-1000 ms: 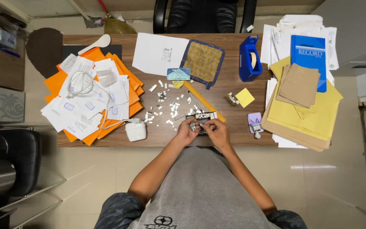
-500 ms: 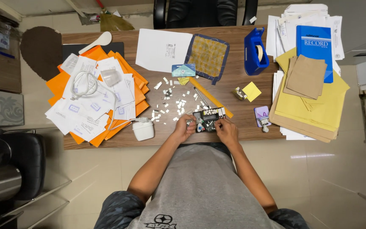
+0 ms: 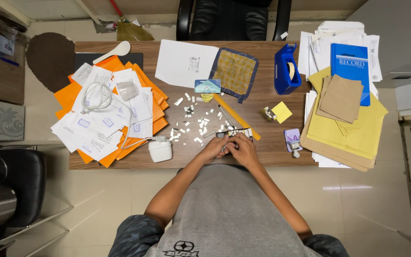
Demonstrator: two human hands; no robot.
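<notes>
My left hand (image 3: 213,149) and right hand (image 3: 243,150) meet at the near edge of the desk (image 3: 262,147), fingers curled in and pressed together around a small dark device (image 3: 234,134) with pale keys or labels on it. Only its far end shows past my knuckles, so I cannot tell just how my fingertips grip it. It lies on the wood right in front of me, touching both hands.

Just beyond it, small white paper scraps (image 3: 193,121) are scattered over the middle of the desk, and a yellow ruler (image 3: 236,116) runs on a slant from there down to the device. A white charger block (image 3: 160,150) sits to the left of my left hand, its cable leading to a coil (image 3: 96,97) on a heap of orange folders and printed sheets (image 3: 108,114). To the right lie a yellow sticky-note pad (image 3: 281,112) and a small purple item (image 3: 292,139), then a stack of yellow and brown envelopes (image 3: 343,123) topped on the far side by a blue book (image 3: 350,71). On the far side stand a blue tape dispenser (image 3: 285,69) and a yellow woven cloth (image 3: 235,72).
</notes>
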